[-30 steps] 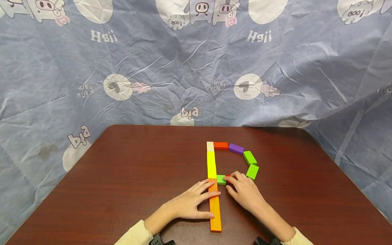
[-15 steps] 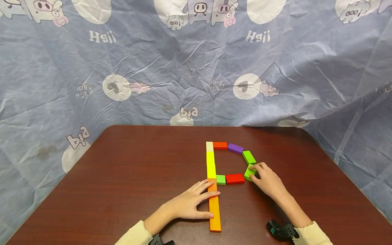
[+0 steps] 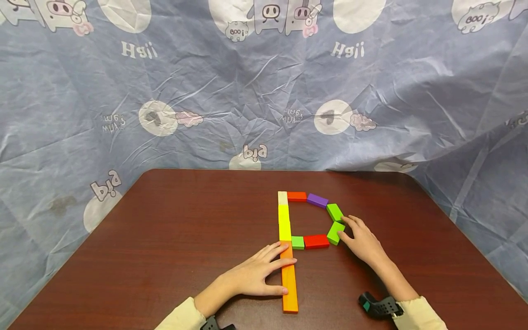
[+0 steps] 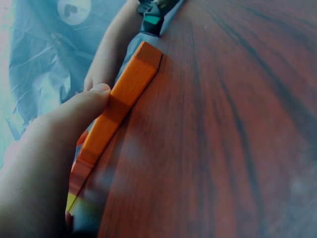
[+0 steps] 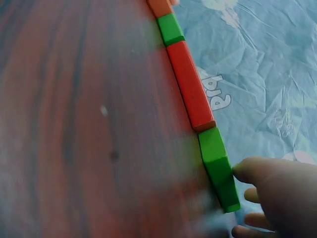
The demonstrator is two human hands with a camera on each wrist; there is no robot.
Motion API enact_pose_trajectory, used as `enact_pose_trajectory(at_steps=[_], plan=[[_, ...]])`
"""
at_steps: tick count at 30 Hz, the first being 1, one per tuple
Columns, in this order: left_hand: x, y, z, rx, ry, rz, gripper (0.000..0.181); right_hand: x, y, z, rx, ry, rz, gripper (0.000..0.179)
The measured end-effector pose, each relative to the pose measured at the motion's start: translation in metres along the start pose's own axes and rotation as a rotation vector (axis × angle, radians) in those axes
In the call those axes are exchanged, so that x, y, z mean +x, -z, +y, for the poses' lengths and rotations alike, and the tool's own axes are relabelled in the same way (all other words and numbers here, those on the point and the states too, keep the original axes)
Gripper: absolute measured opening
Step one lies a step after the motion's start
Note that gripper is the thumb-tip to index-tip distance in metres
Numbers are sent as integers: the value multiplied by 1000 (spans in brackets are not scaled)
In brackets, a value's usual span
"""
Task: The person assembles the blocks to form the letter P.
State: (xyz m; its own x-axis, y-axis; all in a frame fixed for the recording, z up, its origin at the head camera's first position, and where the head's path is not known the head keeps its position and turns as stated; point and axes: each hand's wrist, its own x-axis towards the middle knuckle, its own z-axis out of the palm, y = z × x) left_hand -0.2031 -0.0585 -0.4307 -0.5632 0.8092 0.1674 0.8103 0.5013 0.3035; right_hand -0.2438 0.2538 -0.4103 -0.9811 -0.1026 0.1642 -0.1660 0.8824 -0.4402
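Observation:
My left hand (image 3: 260, 275) rests with spread, fairly straight fingers on the orange blocks (image 3: 290, 300). In the left wrist view its thumb touches the side of an orange block (image 4: 124, 94). My right hand (image 3: 363, 240) is at the right of the lower light-green block (image 3: 335, 233), thumb tip at its side and fingertips by the upper light-green block (image 3: 335, 212). The right wrist view shows the thumb against the green block (image 5: 219, 171), other fingers loosely bent and apart from it. A red block (image 3: 316, 241) and short green block (image 3: 298, 242) link it to the column.
Yellow blocks (image 3: 284, 222) and a cream block (image 3: 282, 197) continue the column away from me. An orange-red block (image 3: 297, 196) and a purple block (image 3: 317, 200) curve right from its top. Behind the dark wooden table (image 3: 185, 220) hangs a blue printed cloth (image 3: 231, 82).
My right hand has moved right from the red block to the lower light-green block, pinched it, then loosened. That block has shifted slightly left, up to the red one. My left hand stays still.

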Motion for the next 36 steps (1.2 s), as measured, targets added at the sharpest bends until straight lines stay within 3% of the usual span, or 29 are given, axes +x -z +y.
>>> enact_pose_trajectory(at_steps=[17, 29, 31, 36], plan=[[0, -1, -1, 8, 1, 0, 64, -1, -7, -1, -34, 21, 50, 47], [1, -1, 0, -30, 24, 15, 63, -1, 4, 4, 66, -41, 38, 50], [1, -1, -1, -45, 36, 35, 62, -1, 6, 6, 74, -49, 45, 50], [2, 3, -1, -62, 94, 161, 53, 1, 16, 6, 81, -38, 111, 44]])
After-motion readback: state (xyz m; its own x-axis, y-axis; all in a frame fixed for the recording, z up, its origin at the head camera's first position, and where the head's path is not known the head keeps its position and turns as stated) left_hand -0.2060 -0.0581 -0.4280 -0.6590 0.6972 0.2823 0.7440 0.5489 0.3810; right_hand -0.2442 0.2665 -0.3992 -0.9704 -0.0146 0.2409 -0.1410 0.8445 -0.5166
